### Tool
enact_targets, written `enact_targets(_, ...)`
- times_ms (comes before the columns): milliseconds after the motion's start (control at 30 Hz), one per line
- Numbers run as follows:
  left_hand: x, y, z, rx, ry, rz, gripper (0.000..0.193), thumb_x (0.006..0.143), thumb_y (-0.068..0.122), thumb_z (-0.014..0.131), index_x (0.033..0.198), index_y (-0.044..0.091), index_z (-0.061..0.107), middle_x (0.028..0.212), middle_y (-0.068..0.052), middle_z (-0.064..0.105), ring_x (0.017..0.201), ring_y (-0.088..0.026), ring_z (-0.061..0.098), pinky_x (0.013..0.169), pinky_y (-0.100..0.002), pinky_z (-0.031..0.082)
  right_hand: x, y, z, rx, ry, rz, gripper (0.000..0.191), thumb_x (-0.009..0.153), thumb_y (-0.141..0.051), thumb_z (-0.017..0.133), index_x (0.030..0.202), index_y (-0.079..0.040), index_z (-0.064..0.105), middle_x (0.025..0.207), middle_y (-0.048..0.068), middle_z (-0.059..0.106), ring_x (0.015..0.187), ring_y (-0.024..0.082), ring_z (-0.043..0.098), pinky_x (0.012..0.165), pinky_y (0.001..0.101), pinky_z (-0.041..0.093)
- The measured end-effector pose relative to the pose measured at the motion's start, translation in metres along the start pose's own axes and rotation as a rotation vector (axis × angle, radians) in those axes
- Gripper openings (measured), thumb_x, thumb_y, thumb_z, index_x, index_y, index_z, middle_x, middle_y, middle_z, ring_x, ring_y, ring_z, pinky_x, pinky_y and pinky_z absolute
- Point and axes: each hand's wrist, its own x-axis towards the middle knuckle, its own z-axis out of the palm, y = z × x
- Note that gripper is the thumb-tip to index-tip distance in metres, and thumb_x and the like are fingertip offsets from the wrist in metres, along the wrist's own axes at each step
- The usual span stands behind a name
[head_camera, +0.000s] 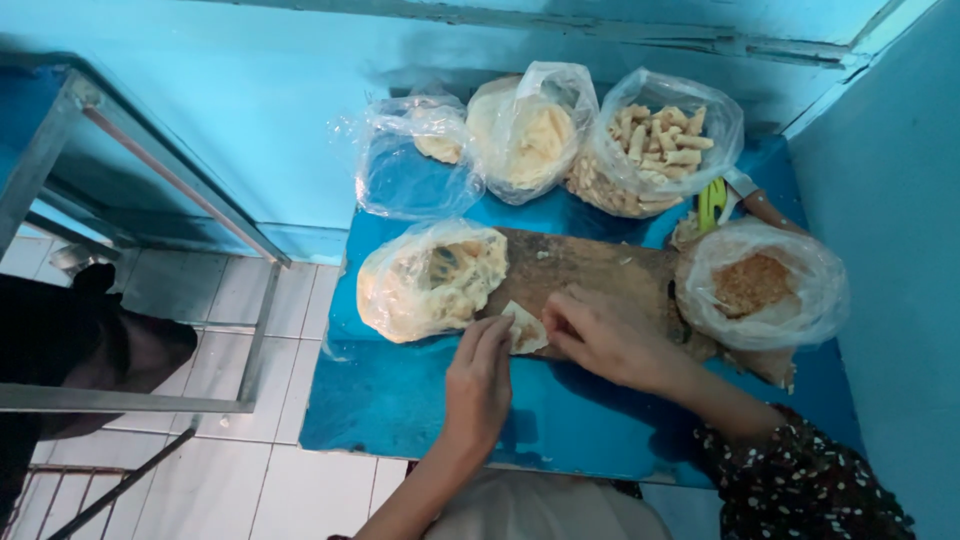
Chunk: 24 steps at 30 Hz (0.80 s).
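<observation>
Mid-fold on the wooden board (590, 270): left hand (478, 378) and right hand (605, 335) both pinching one pale wrapper (525, 327). Beyond the board, plenty of finished rolls bagged (655, 150); at its left end, more wrappers in a bag (432, 280).

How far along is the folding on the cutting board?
Done: the bag of rolled pieces at the back of the blue table is full. In hand: left hand and right hand both touch one pale wrapper on the wooden board. Left: the bag of wrappers beside the board and the bag of brown crumbs look well stocked.
</observation>
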Motion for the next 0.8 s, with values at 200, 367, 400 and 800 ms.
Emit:
enact_targets(200, -0.003, 0.000, 0.008, 0.026, 0.037, 0.048, 0.030, 0.093, -0.006, 0.065, 0.123, -0.002, 0.065, 0.124, -0.019, 0.060, 0.106, -0.036, 0.067, 0.083, -0.040, 0.057, -0.001, 0.003, 0.001, 0.294, -0.034, 0.161, 0.018, 0.088, -0.013, 0.071, 0.101, -0.007, 0.059, 0.086, 0.007, 0.072, 0.079, 0.020, 0.074, 0.069, 0.0341, 0.058)
enact_targets(367, -0.008, 0.000, 0.008, 0.012, 0.046, 0.033, 0.023, 0.092, -0.008, 0.066, 0.114, -0.005, 0.066, 0.124, -0.020, 0.059, 0.105, -0.034, 0.067, 0.081, -0.039, 0.057, -0.002, 0.004, 0.000, 0.227, -0.046, 0.144, 0.025, 0.083, -0.013, 0.074, 0.102, -0.007, 0.060, 0.088, 0.007, 0.071, 0.080, 0.021, 0.074, 0.071, 0.0347, 0.058)
enact_targets(400, -0.009, -0.001, 0.008, 0.013, 0.033, 0.016, 0.020, 0.092, -0.008, 0.067, 0.111, -0.005, 0.067, 0.123, -0.020, 0.059, 0.101, -0.033, 0.068, 0.080, -0.039, 0.057, -0.002, 0.004, -0.001, 0.164, -0.030, 0.098, 0.023, 0.083, -0.013, 0.075, 0.101, -0.007, 0.061, 0.089, 0.007, 0.071, 0.082, 0.023, 0.073, 0.071, 0.0362, 0.057)
enact_targets(800, -0.011, -0.006, 0.003, 0.036, -0.003, 0.083, 0.015, 0.087, -0.011, 0.067, 0.102, -0.009, 0.066, 0.123, -0.021, 0.059, 0.100, -0.032, 0.067, 0.085, -0.040, 0.056, -0.004, -0.002, 0.016, -0.131, 0.126, -0.102, 0.013, 0.091, -0.016, 0.070, 0.098, -0.009, 0.062, 0.089, 0.013, 0.066, 0.085, 0.037, 0.067, 0.069, 0.0471, 0.051)
